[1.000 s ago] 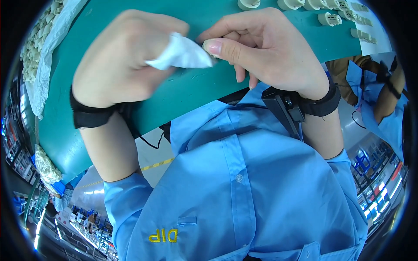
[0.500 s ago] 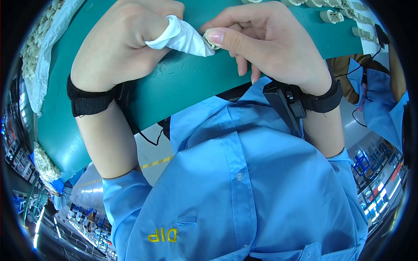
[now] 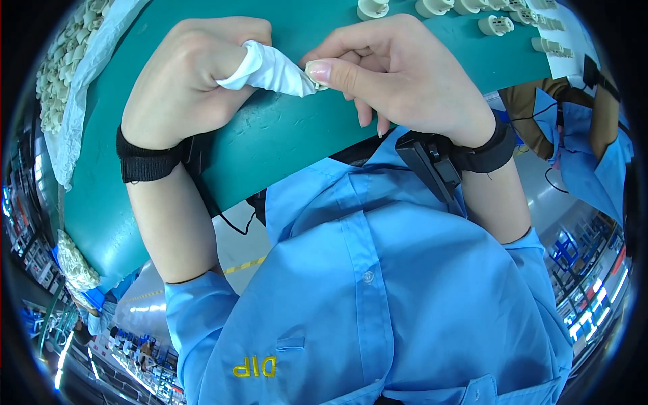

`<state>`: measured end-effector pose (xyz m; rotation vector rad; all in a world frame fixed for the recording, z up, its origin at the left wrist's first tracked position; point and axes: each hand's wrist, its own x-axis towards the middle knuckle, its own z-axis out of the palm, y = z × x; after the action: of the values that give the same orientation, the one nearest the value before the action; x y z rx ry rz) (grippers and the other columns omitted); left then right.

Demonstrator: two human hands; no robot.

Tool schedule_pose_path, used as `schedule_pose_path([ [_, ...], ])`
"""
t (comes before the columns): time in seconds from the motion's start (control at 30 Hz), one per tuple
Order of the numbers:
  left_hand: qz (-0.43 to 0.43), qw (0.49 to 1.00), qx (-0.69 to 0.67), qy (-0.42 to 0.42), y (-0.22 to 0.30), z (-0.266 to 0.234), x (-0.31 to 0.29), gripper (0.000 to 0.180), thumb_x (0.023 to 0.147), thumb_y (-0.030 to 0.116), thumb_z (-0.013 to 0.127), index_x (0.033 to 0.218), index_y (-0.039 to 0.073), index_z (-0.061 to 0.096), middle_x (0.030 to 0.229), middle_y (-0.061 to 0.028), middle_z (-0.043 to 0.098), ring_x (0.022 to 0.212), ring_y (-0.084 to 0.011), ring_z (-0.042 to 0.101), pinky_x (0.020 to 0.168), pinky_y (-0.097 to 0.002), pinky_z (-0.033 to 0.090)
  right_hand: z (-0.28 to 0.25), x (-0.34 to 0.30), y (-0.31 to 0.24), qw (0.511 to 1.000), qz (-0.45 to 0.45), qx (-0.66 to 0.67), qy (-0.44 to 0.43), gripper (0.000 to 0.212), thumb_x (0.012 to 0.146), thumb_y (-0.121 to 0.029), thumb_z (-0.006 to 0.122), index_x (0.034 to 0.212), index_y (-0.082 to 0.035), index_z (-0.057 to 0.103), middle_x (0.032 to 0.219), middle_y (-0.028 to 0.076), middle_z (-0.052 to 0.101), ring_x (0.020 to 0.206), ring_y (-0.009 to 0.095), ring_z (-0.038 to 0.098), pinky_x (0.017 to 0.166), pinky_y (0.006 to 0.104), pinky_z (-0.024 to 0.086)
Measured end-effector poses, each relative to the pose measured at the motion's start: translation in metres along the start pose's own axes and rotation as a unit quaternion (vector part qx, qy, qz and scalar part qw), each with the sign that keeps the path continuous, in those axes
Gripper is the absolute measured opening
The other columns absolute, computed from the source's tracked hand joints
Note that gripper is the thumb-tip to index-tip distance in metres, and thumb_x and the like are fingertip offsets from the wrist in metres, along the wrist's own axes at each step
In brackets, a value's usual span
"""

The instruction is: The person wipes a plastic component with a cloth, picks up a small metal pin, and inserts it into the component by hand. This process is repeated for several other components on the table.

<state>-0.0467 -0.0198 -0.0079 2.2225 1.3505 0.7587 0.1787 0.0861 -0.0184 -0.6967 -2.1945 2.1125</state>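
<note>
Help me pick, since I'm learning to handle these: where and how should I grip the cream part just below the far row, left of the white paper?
I'd pinch the wider, smooth left end of the cream part across its sides, coming from the near left. Its slotted end points right, and the other cream parts sit beyond it or to its right.

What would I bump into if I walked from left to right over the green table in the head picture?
Heap of cream parts → left hand → white cloth → right hand → white sheet at the far right.
</note>
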Motion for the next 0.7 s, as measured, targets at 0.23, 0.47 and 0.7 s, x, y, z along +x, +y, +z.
schedule_pose_path([
  [0.23,-0.050,0.992,-0.101,-0.059,-0.005,-0.009,-0.002,0.017,0.068,-0.009,0.066,0.081,0.001,0.068,0.070,-0.0099,0.054,0.062,-0.0287,0.056,0.054,-0.0379,0.040,0.004,0.001,0.002,1.000,-0.017,0.000,0.010,0.025,0.101,-0.021,0.066,0.109,0.001,0.074,0.071,0.001,0.064,0.053,0.006,0.057,0.043,0.0221,0.045],
  [0.47,-0.054,0.996,-0.064,-0.034,-0.004,-0.005,-0.002,0.023,0.067,-0.010,0.065,0.085,0.002,0.071,0.069,-0.0102,0.054,0.061,-0.0277,0.056,0.053,-0.0386,0.039,0.001,0.000,0.003,1.000,-0.015,0.002,-0.001,0.024,0.102,-0.021,0.065,0.109,0.000,0.074,0.072,0.002,0.065,0.052,0.006,0.057,0.044,0.0221,0.045],
  [0.7,-0.047,0.996,-0.067,-0.044,0.003,-0.005,-0.001,0.024,0.067,-0.011,0.065,0.085,0.003,0.072,0.069,-0.0098,0.054,0.061,-0.0280,0.056,0.053,-0.0374,0.040,-0.002,0.002,-0.015,1.000,0.028,-0.008,-0.009,0.017,0.099,-0.012,0.067,0.100,0.004,0.072,0.062,-0.002,0.059,0.053,0.002,0.046,0.046,0.0241,0.032],
])
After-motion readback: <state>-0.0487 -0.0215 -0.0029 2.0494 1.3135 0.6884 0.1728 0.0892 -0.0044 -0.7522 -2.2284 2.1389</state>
